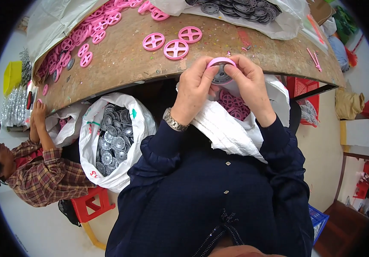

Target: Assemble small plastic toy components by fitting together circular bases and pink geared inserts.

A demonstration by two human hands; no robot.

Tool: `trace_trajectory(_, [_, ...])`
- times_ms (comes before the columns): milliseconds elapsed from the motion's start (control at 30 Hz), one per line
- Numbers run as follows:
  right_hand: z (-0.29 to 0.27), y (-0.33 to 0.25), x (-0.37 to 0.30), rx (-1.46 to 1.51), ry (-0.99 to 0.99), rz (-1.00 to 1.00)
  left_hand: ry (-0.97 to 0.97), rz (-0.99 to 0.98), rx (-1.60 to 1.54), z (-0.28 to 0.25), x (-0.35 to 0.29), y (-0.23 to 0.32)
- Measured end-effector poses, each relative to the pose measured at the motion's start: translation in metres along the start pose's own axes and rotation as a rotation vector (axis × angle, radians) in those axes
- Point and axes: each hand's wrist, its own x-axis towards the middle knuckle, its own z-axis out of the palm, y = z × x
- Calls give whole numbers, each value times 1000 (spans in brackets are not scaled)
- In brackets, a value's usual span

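Near the table's front edge, my left hand [194,88] and my right hand [252,81] are closed on a pink wheel rim [222,61] with a grey wheel disc [222,77] set against it. Both thumbs press on the grey disc's face, while most fingertips are hidden behind the parts. Just beyond my hands, three pink spoked wheels [176,49] lie flat on the brown table [124,55]. Below my hands, an open white sack [223,128] holds several more pink pieces [234,106].
Pink wheels [78,36] are heaped at the table's far left. Dark discs [253,10] lie on white sacking at the back. A white sack of grey discs [118,143] stands at my left, beside a co-worker in a plaid shirt [51,171]. A red crate [302,88] is at right.
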Motion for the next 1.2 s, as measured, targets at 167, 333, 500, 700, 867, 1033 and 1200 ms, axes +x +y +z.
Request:
trace_trajectory(167, [-4, -5, 5, 115, -46, 130, -78, -63, -29, -1, 1, -3])
trace_trajectory(333, [-10, -3, 2, 68, -139, 94, -94, -78, -79, 0, -4, -5])
trace_trajectory(500, [-10, -4, -4, 59, -111, 57, -74, -58, -55, 4, -7, -2])
trace_trajectory(700, [-17, 1, -8, 67, -107, 75, -96, -14, 99, 7, -10, 2])
trace_trajectory(867, [-38, -1, -4, 105, -115, 146, -103, 244, 394, -8, 5, -7])
trace_trajectory(1033, [-81, 8, -14, -306, -381, 318, 201, 488, 1034, -43, 33, -10])
trace_trajectory(1200, [-88, 11, -23, -951, -408, 75, 285, 373, 1331, -64, 48, -29])
